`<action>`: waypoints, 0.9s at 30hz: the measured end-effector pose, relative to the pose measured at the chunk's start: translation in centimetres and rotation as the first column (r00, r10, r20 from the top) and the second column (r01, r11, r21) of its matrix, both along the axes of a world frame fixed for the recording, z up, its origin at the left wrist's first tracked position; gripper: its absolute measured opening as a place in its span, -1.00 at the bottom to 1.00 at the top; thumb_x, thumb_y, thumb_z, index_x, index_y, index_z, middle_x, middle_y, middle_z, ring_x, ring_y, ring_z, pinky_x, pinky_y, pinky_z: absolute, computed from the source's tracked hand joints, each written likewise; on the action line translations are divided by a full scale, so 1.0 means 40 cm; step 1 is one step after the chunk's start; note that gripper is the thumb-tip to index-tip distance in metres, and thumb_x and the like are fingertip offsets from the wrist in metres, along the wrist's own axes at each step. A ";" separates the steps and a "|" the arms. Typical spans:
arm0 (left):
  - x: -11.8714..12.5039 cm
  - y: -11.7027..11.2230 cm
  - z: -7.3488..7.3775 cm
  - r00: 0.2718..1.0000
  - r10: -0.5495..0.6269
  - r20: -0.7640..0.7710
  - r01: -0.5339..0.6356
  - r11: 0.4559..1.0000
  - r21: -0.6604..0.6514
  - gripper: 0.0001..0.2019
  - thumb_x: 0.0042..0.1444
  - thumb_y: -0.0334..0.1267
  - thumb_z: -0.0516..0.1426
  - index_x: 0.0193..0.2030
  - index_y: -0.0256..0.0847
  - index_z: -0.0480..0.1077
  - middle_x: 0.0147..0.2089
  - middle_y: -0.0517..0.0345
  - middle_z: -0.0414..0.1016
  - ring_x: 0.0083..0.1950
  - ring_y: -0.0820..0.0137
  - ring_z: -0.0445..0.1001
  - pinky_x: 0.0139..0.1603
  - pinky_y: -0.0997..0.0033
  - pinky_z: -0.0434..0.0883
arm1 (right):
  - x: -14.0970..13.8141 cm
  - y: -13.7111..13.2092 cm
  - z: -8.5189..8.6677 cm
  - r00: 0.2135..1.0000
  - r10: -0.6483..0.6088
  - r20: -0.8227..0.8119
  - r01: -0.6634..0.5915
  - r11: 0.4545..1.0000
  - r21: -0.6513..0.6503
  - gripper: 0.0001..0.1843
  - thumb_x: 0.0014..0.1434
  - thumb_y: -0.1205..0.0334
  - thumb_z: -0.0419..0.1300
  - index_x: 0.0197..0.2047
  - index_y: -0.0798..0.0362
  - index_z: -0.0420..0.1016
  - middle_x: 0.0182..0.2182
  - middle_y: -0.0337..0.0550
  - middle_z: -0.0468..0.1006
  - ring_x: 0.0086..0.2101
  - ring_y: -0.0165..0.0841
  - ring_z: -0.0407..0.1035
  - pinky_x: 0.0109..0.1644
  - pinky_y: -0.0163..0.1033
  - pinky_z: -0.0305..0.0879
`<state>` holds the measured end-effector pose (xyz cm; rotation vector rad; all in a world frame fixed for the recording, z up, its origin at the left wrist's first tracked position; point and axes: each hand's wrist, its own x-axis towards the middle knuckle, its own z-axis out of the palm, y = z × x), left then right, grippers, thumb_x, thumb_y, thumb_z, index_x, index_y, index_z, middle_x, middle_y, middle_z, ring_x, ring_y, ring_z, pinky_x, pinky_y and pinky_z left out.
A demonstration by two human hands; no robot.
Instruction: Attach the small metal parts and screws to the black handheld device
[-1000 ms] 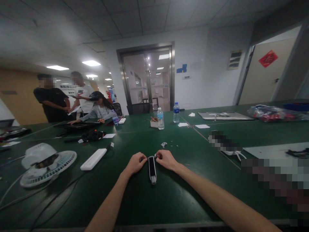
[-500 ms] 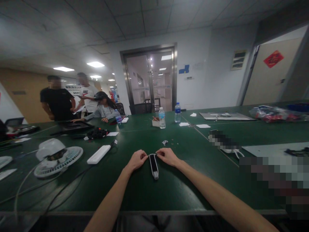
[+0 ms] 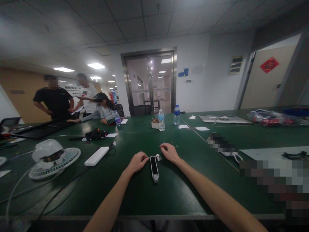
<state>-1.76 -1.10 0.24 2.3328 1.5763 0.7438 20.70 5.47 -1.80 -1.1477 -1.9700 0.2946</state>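
A slim black device with silver ends point(image 3: 153, 167) lies lengthwise on the green table point(image 3: 169, 193) in front of me. My left hand point(image 3: 137, 162) is closed, pinching the device's far end. A small silver metal piece point(image 3: 158, 157) lies on the table right beside that end. My right hand point(image 3: 170, 152) rests just beyond and to the right of the piece, off the device. Its fingers are curled together with the tips down on the table, and what they pinch, if anything, is hidden.
On the left are a white fan point(image 3: 51, 158) lying on its back, a white power strip point(image 3: 97, 156) and cables. Two water bottles point(image 3: 161, 120) and a small box stand farther back. Three people are at the far left end. White panels and bagged parts point(image 3: 270, 116) lie to the right.
My right hand has let go of the device's far end and moved back and to the right. A small metal piece now lies beside that end. My left hand keeps its pinch.
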 end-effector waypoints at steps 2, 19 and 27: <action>0.000 0.001 -0.001 1.000 0.004 0.001 -0.004 1.000 -0.005 -0.73 0.13 -0.09 0.01 -0.32 -0.22 0.42 -0.33 0.13 0.37 -0.32 0.37 0.33 -0.32 0.41 0.27 | 0.013 0.037 -0.001 0.989 -0.146 0.020 0.146 0.989 0.018 -0.73 0.15 0.31 0.00 -0.16 0.08 0.49 -0.26 -0.11 0.49 -0.22 -0.34 0.30 -0.07 -0.26 0.19; 0.010 0.022 0.016 0.998 -0.060 -0.020 0.060 0.998 0.001 -0.76 0.13 -0.16 0.01 -0.34 -0.22 0.44 -0.36 0.14 0.36 -0.35 0.39 0.32 -0.33 0.43 0.26 | 0.010 0.142 -0.032 0.950 -0.109 0.294 0.135 0.988 -0.071 -0.71 0.14 0.47 -0.01 -0.15 0.10 0.46 -0.19 -0.03 0.43 -0.16 -0.32 0.27 -0.09 -0.31 0.12; 0.001 0.028 0.012 0.995 0.017 0.097 -0.022 0.998 0.053 -0.70 0.14 -0.08 -0.01 -0.30 -0.24 0.44 -0.34 0.09 0.40 -0.35 0.38 0.33 -0.31 0.40 0.29 | -0.002 0.088 -0.001 0.997 -0.008 0.078 -0.009 0.976 0.216 -0.70 0.19 0.47 -0.07 -0.13 0.08 0.41 -0.20 -0.03 0.39 -0.13 -0.31 0.24 -0.03 -0.23 0.21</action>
